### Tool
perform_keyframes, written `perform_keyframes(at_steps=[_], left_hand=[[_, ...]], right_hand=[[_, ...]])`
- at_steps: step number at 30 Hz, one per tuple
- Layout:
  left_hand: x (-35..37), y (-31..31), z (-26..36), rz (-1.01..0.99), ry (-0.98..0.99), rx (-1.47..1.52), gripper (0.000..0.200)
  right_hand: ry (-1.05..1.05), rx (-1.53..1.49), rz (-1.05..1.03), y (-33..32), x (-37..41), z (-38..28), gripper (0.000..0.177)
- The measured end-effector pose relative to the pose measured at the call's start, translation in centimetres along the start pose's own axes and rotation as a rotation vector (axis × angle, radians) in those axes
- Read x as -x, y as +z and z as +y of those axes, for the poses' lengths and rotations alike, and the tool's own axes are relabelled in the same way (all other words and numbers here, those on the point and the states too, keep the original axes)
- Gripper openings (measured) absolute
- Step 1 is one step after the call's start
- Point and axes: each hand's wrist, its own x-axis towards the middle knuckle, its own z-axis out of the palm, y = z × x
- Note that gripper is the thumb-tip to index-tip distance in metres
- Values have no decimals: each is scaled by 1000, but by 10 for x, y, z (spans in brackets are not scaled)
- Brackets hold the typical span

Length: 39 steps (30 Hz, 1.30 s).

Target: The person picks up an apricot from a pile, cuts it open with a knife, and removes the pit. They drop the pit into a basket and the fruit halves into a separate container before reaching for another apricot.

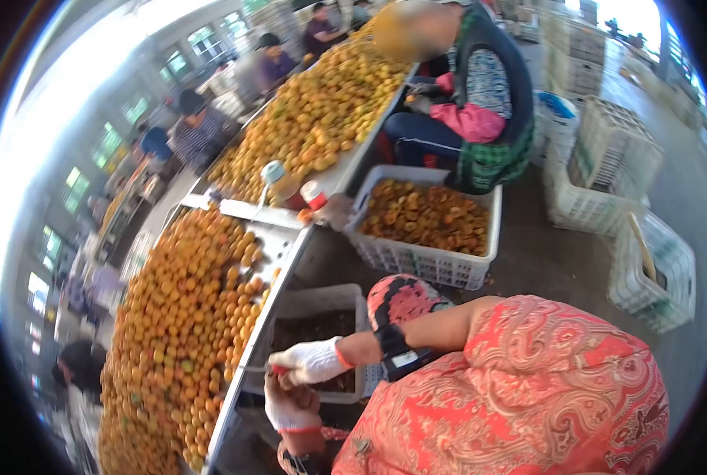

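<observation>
My right hand [312, 362], in a white glove with a black band on the wrist, is closed around a small knife [250, 368] with red at its handle end. The thin blade points toward the table edge. Close below it, my left hand [292, 405], also gloved in white, has its fingers bent together near the tool; what they hold is hidden. Both hands are over the near edge of a metal table [247, 360] heaped with orange apricots [183, 340]. Under my hands stands a grey crate [319, 297] with dark contents.
A white crate [425, 273] of split apricots stands beside a seated person [480, 95]. A jar with a pale lid [273, 172] and a red-and-white container [313, 195] sit at the table joint. Stacked crates [615, 150] are at the right; several people work across the tables.
</observation>
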Motion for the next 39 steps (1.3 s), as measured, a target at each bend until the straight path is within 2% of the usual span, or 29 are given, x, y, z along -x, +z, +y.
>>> perform_keyframes(at_steps=[2, 3, 7, 12, 16, 19, 21, 22, 26, 30, 33, 36, 38, 39], left_hand=[[-4, -12, -5, -140, 43, -13, 36], [-10, -13, -7, -147, 34, -10, 36], [-8, -4, -11, -77, 21, 27, 33], [-19, 3, -13, 80, -33, -12, 39], [-25, 2, -17, 16, -36, 13, 40], [-24, 0, -14, 35, 22, -52, 40], [-24, -7, -7, -99, 2, -21, 41], [-22, -9, -4, -161, 12, 10, 40], [-13, -4, -4, -130, 50, 43, 38], [-23, -16, -11, -96, -31, 86, 37], [-23, -16, -12, -82, -95, 91, 40], [-15, -1, -10, -36, -93, 50, 44], [-8, 12, -12, 156, -90, -51, 45], [-19, -1, -15, 28, -136, -46, 43]], right_hand=[[44, -5, -25, -2, 1, -2, 26], [41, 24, -4, 0, 0, 2, 26], [116, 193, 72, 8, -3, 8, 23], [125, 255, 177, 14, -4, 12, 29], [161, 262, 216, 16, -8, 20, 29], [140, 112, 247, 18, -10, 30, 30], [127, -147, 175, 10, -2, 12, 31], [89, -143, 153, 8, -4, 15, 29], [15, -60, 95, 5, -2, 17, 27], [-10, -32, 38, 10, 1, 24, 26], [-1, -6, 78, 15, 0, 31, 24], [26, 22, 238, 21, -2, 33, 21], [91, 81, 256, 17, -2, 30, 25], [157, 134, 265, 17, -2, 29, 30]])
